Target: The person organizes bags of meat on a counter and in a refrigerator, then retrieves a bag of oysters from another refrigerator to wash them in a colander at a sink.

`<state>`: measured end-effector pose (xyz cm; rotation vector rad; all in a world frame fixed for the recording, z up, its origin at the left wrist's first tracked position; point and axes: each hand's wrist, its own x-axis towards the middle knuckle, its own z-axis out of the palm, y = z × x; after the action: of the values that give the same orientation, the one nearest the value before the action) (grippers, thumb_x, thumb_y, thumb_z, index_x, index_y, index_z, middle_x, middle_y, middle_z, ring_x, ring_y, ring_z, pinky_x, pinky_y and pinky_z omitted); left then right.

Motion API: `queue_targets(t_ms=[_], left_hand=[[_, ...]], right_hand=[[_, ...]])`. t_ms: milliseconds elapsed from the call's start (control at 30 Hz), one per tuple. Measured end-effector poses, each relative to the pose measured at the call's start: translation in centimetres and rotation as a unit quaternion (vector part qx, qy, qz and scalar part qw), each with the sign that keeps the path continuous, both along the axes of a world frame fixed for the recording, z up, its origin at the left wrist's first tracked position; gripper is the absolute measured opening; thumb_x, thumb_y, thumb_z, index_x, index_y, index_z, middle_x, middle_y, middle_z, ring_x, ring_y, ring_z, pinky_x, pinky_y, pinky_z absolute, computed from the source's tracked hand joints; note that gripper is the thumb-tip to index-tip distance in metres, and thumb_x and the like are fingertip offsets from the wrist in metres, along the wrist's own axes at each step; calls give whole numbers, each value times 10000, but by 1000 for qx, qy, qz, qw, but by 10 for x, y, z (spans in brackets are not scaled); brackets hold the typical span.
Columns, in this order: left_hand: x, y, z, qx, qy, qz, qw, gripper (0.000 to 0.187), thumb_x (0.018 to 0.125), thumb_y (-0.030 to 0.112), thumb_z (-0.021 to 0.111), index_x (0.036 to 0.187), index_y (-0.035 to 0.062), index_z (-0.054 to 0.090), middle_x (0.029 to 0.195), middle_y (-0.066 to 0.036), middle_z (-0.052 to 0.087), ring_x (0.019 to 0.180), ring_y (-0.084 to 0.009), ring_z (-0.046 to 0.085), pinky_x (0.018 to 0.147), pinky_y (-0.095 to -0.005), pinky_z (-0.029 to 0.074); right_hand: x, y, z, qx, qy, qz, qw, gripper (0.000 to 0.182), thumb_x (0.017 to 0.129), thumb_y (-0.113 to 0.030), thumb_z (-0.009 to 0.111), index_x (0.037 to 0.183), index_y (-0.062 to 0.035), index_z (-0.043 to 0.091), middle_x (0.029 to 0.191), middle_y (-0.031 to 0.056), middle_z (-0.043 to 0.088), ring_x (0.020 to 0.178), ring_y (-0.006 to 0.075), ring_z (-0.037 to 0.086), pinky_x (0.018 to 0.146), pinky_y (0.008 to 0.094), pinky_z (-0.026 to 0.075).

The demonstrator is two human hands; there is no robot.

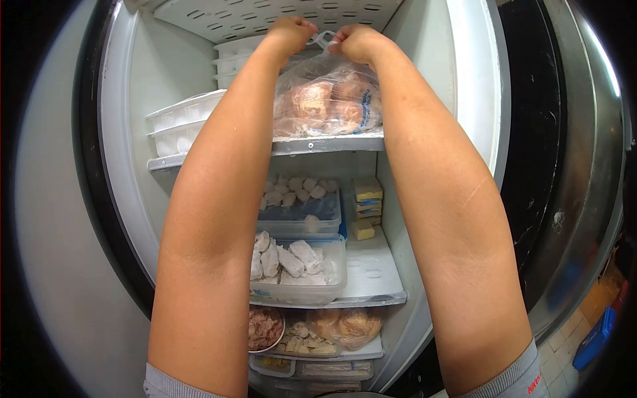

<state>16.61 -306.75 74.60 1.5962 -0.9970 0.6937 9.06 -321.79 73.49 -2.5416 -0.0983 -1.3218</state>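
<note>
A clear plastic bag (328, 99) with blue print and brownish-orange pieces inside, perhaps bread, sits on the top shelf of an open fridge. Above it, my left hand (292, 34) pinches one end of the bag's twisted neck. The other end is gripped between the fingers of my right hand (361, 45). A loop of plastic stretches between both hands. My forearms hide parts of the shelves on either side.
White egg-type trays (182, 123) are stacked left of the bag. Lower down are a tub of white blocks (302, 265), a container of white balls (298, 212), yellow packs (367, 199) and a bowl of minced-looking food (265, 328). The shelf edge (325, 144) juts forward.
</note>
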Motion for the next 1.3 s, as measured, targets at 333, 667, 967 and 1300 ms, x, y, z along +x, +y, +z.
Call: queue_targets(t_ms=[333,667,967,1300], left_hand=[[14,-8,-5,294,-145,264,907,281,883,125,536,1140,110,650,953,-109,689,853,-239,640,792,-393,514],[4,-3,-6,178,-209,255,927,140,807,102,626,943,91,658,823,-96,667,739,-234,624,684,-371,513],[10,-12,-3,233,-198,312,899,83,767,98,635,835,96,684,790,-95,677,753,-236,633,724,-366,512],[15,-12,4,180,-49,238,953,17,845,53,623,859,44,619,778,-57,657,646,-160,656,607,-305,555]], right_hand=[[1,13,-1,20,1,43,999,171,930,-251,641,989,-91,624,899,29,650,808,146,556,769,341,448],[25,4,19,67,35,35,997,165,959,-240,588,1018,-87,608,942,25,661,873,160,603,792,345,459],[12,16,11,70,11,9,997,155,945,-185,593,977,-44,650,961,93,659,880,210,575,800,368,465],[10,19,5,173,47,187,966,150,955,-186,595,939,-47,648,854,48,637,775,156,580,696,341,491]])
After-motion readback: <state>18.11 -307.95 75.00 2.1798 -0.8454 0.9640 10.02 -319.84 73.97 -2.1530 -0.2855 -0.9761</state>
